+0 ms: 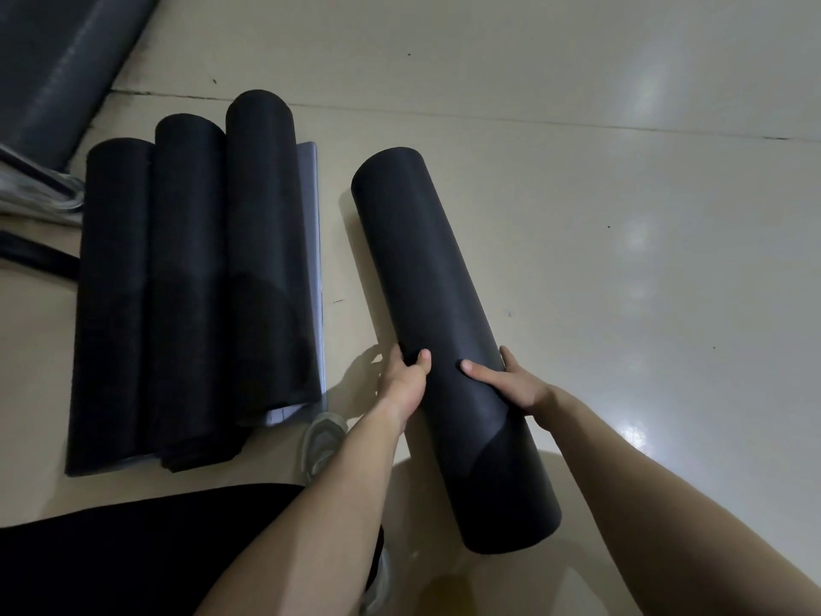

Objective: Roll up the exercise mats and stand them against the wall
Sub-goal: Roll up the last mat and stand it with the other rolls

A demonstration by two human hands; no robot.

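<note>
A rolled black exercise mat (426, 277) lies lengthwise on the pale floor in front of me, its far end pointing away and slightly left. My left hand (402, 377) grips its left side and my right hand (511, 380) grips its right side, thumbs on top, about two thirds of the way toward me. To the left, three more rolled black mats (191, 269) lie side by side on a flat grey mat (311, 224).
A large dark grey roll (66, 68) lies at the top left, with pale folded material (35, 188) beneath it. My shoe (322, 442) and dark trouser leg (133, 553) are at the bottom left. Shiny tiled floor (622, 215) stretches to the right.
</note>
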